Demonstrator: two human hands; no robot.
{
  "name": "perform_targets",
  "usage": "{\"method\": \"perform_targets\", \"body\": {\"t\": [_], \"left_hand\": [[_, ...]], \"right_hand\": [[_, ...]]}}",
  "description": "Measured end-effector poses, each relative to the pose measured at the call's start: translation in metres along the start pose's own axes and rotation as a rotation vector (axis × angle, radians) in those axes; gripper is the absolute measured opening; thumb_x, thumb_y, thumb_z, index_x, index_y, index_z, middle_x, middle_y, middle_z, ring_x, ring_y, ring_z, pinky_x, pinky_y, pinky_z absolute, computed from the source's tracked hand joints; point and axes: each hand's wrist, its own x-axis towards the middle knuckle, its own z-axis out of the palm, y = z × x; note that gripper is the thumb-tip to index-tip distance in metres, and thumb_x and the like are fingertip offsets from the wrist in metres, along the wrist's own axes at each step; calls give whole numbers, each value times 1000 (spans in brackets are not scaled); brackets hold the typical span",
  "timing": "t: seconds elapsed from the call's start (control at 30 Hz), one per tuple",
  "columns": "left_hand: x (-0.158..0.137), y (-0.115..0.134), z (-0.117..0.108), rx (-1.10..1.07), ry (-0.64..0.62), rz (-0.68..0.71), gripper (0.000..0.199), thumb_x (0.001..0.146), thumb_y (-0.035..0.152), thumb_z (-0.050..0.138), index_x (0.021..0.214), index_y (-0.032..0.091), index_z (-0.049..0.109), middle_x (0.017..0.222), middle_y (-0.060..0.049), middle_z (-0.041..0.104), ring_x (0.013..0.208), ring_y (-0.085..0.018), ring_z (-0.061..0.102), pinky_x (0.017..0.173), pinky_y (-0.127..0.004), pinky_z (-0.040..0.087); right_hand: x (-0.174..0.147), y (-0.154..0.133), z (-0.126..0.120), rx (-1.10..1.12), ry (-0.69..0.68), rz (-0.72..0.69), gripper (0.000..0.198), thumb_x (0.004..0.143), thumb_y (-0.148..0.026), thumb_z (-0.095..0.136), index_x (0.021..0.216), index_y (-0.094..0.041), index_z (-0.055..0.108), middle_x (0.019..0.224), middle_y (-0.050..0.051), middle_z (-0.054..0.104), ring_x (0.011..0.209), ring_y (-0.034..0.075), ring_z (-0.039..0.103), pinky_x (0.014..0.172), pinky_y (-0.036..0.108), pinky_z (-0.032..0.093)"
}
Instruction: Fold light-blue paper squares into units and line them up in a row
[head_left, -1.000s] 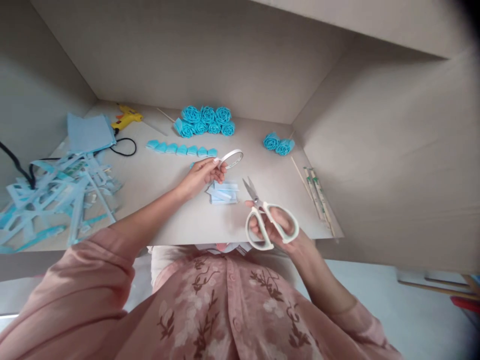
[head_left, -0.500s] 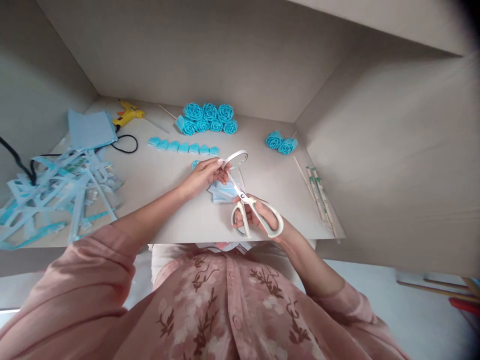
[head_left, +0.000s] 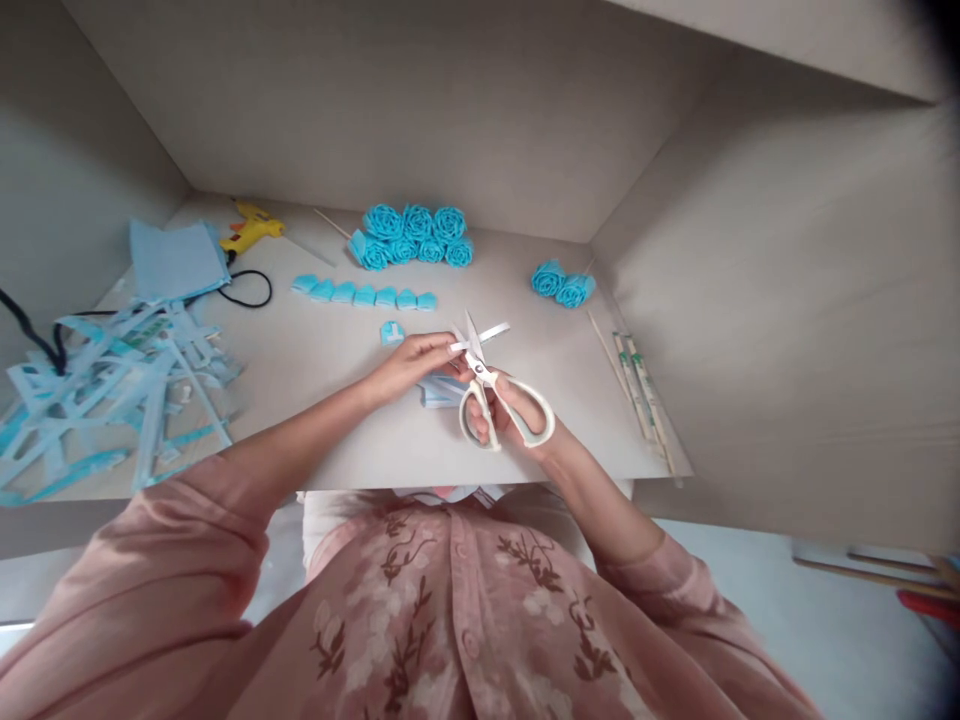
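My left hand [head_left: 412, 362] pinches a narrow white strip [head_left: 495, 331] between thumb and fingers. White-handled scissors [head_left: 480, 370] are in my right hand [head_left: 517, 412], its fingers through the loops. Their blades are parted and cross the strip close to my left fingertips. Under both hands lies a folded light-blue piece [head_left: 439, 393], partly hidden. A small bright-blue round piece [head_left: 391, 332] with a white patch rests just beyond my left hand.
Behind are a row of blue petal pieces [head_left: 364, 295], bunched blue roses [head_left: 416, 237] and two more roses [head_left: 561, 284]. On the left sit a yellow glue gun [head_left: 253, 230], light-blue sheets [head_left: 176, 260] and tangled strips [head_left: 150, 390]; sticks [head_left: 641, 395] lie right.
The scissors have shifted up and left, and their blades have opened around the strip. The strip, curled in a loop before, now appears short and nearly straight.
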Motion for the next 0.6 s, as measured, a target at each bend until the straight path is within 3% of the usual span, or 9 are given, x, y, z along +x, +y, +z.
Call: {"method": "perform_targets", "body": {"t": [0.3,0.4,0.6], "left_hand": [[-4,7,-3,-127,-148,7,34,82,36,69,108,15,77,102,-9,75,99,-24,67,97,-38,47],[-5,10,-1,-58,-129,15,32,87,39,66,107,16,76,98,-8,74,92,-20,66,90,-34,49],[-2,10,0,260,11,39,44,87,57,64,80,14,70,67,-1,59,64,-12,52,64,-25,42]], "right_hand": [[-7,-3,8,168,-41,57,53,75,-63,78,100,-18,66,61,-6,55,43,5,37,37,18,29],[-6,-3,6,179,-38,65,53,74,-63,79,99,-18,66,60,-7,53,43,4,33,36,16,25],[-8,4,11,125,-65,61,54,77,-63,76,106,-19,65,60,-9,49,41,3,30,35,17,24]]}}
